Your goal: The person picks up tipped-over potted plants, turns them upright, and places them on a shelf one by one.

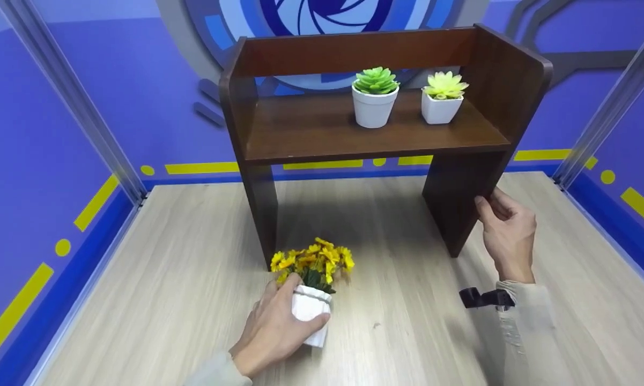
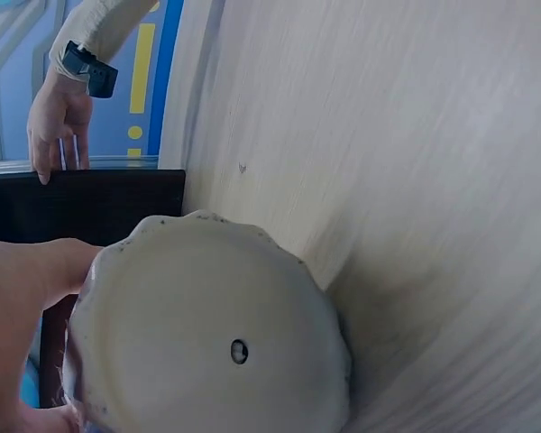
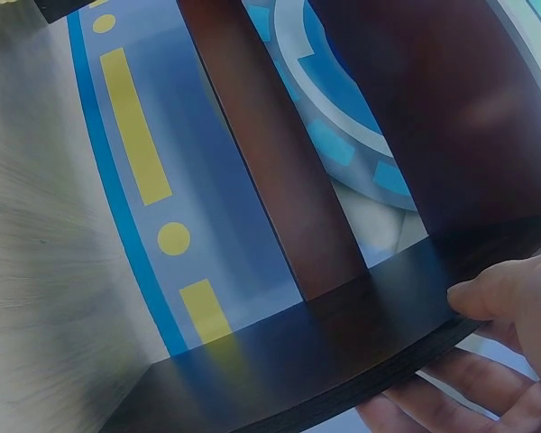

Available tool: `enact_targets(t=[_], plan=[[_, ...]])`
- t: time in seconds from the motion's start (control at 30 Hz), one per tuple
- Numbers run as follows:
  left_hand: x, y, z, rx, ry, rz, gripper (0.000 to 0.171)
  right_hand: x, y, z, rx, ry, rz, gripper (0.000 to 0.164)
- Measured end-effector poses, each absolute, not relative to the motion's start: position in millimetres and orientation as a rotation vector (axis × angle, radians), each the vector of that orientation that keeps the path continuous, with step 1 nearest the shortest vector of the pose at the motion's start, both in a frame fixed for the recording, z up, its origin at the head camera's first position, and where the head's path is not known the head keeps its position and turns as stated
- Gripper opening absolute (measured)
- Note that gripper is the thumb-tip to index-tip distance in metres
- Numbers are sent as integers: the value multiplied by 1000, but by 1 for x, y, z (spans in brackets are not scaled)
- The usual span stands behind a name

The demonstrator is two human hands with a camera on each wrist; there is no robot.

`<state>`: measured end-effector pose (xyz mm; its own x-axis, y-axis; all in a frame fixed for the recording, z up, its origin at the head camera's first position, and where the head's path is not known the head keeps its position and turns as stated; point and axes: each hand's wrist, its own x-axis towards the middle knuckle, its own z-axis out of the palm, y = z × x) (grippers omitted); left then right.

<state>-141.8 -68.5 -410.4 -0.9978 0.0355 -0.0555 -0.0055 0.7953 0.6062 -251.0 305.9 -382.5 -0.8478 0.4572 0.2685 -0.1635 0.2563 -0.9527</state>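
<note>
My left hand [image 1: 272, 324] holds a white pot [image 1: 309, 310] of yellow artificial flowers [image 1: 322, 258], thumb on the near side. The pot's round underside [image 2: 198, 316], with a small hole, faces the left wrist camera, raised off the table. Just behind the flowers stands a dark brown wooden desk shelf [image 1: 300, 131]. At its right side panel [image 1: 461, 187], my right hand [image 1: 509, 236] grips the front edge; in the right wrist view the thumb [image 3: 487, 293] lies on the inner face and the fingers [image 3: 442, 397] are on the outer side.
On the shelf board stand a green succulent in a round white pot [image 1: 374, 107] and a yellow-green succulent in a square white pot [image 1: 442, 110]. Beneath everything is a light wood-grain table [image 1: 397, 332]. Blue printed walls [image 1: 86, 107] enclose the back and sides.
</note>
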Motion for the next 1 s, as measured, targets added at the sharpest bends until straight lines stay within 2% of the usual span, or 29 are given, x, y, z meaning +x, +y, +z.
enact_targets(t=[0.37, 1.0], plan=[[-141, -64, -413, 103, 2995, 1082, 67, -250, 309, -385, -280, -2073, 1581, 39], [-138, -59, -413, 259, 3240, 1232, 54, -250, 309, -384, -301, -2110, 1551, 40]])
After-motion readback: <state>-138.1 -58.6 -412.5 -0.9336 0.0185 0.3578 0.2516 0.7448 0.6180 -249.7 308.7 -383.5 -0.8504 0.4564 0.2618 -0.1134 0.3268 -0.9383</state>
